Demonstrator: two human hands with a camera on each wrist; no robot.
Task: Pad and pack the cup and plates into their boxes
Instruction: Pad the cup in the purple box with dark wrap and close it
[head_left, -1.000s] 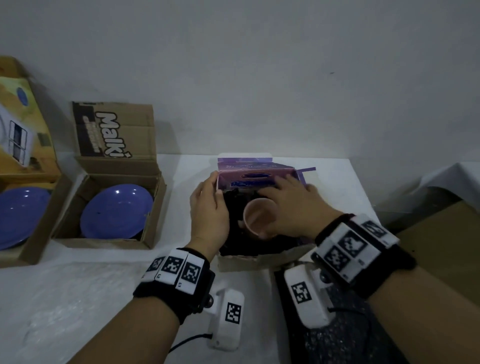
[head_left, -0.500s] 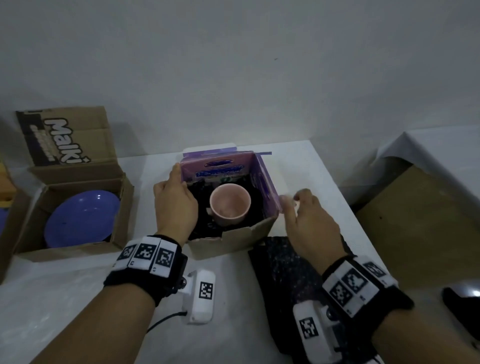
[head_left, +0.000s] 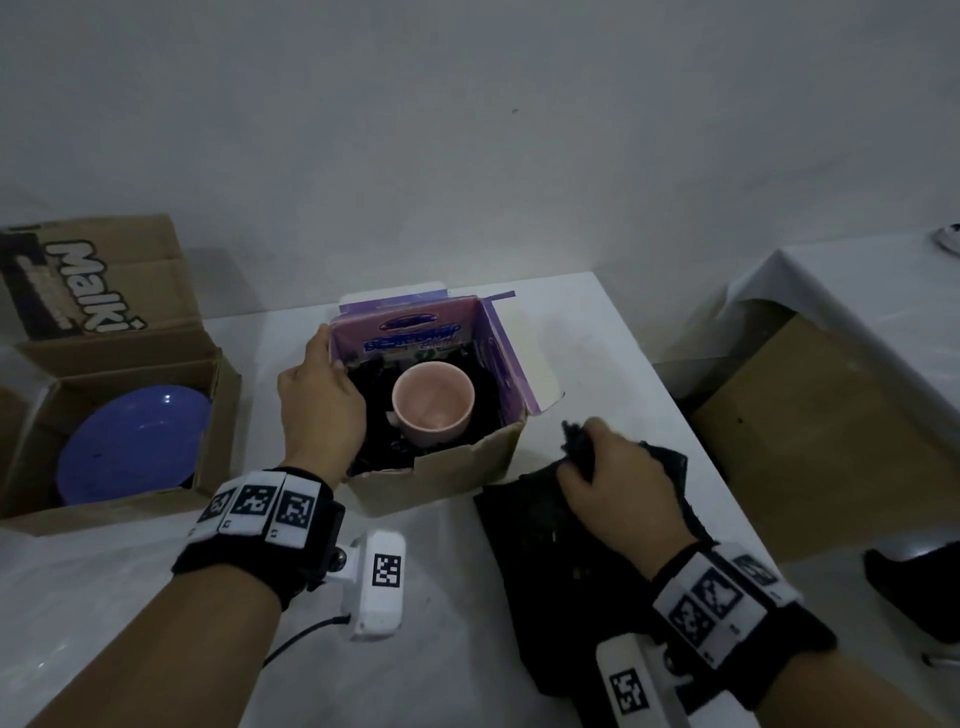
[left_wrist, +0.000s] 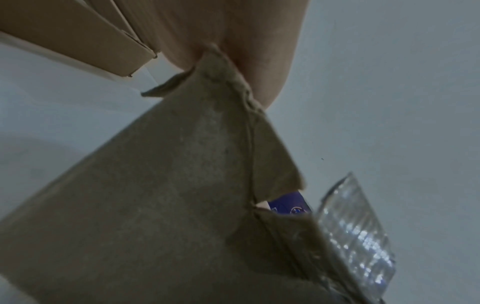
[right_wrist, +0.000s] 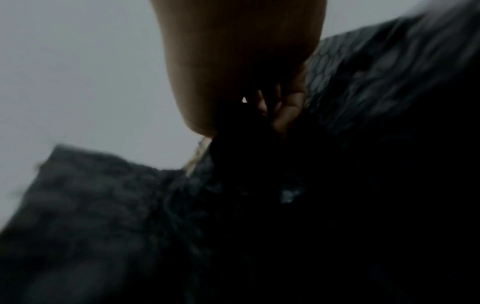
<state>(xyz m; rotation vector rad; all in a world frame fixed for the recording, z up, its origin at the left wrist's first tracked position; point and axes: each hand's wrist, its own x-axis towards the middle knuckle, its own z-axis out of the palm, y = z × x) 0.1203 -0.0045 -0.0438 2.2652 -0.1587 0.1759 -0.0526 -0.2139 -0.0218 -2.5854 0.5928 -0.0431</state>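
My left hand (head_left: 321, 410) gripping the cup box's (head_left: 441, 473) left wall, pink cup (head_left: 432, 404) inside, my right hand (head_left: 621, 480) apparently pinching black padding (head_left: 524, 525) near the table's (head_left: 441, 649) right edge

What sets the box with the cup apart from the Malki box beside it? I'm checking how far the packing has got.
The cup's box holds an upright pink cup on black padding; the Malki box holds a blue plate with no padding showing. The cup's box has purple printed flaps, the Malki box plain brown ones. The left hand grips only the cup's box. Both stand open on the table.
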